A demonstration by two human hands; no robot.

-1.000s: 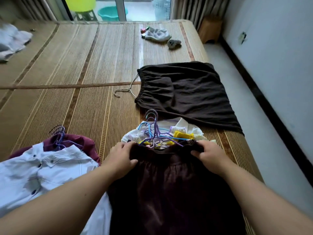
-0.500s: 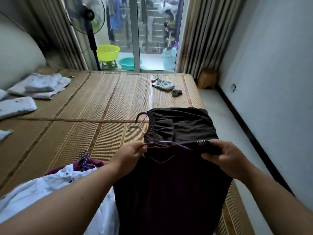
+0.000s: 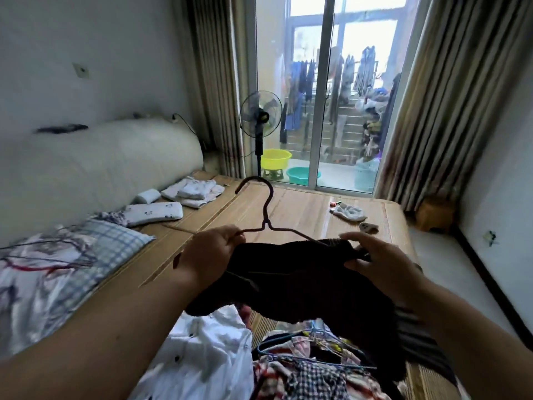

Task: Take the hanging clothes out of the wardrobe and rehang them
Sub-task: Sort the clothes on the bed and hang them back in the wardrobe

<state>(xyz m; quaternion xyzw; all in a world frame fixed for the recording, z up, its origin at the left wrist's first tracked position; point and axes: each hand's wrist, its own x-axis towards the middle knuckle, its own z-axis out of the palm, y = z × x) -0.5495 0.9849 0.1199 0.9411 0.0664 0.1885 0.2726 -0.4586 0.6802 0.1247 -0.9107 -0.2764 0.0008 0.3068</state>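
Head view, single frame.

Left hand (image 3: pixel 212 251): fingers curled around the left arm of a dark wire hanger (image 3: pixel 266 216), closing on the wire together with the upper edge of the cloth.

Right hand (image 3: pixel 385 262): thumb below and fingers above, pinching the right end of a dark garment (image 3: pixel 288 277) where the hanger's right arm runs into the fabric. The index finger lies fairly straight along the top. Whether the wire itself is inside this pinch: cannot tell.

Hanger: held in the air between both hands, above the bed (image 3: pixel 305 207), hook upright and open to the left.

Dark garment: bunched on the hanger, sagging between the hands, its lower edge hanging over the things below. The frame is blurred there; the type of garment is unclear.

Below the hands: a white shirt (image 3: pixel 207 352) with dark buttons on the left, and beside it a heap of checked and patterned clothes (image 3: pixel 314 376) tangled with blue wire hangers.

Far end of the bed: a small white cloth (image 3: pixel 350 212). Left side: folded linens (image 3: pixel 193 192) and a pillow (image 3: pixel 154 212).

Behind the bed: a standing fan (image 3: pixel 261 116) by the glass door.
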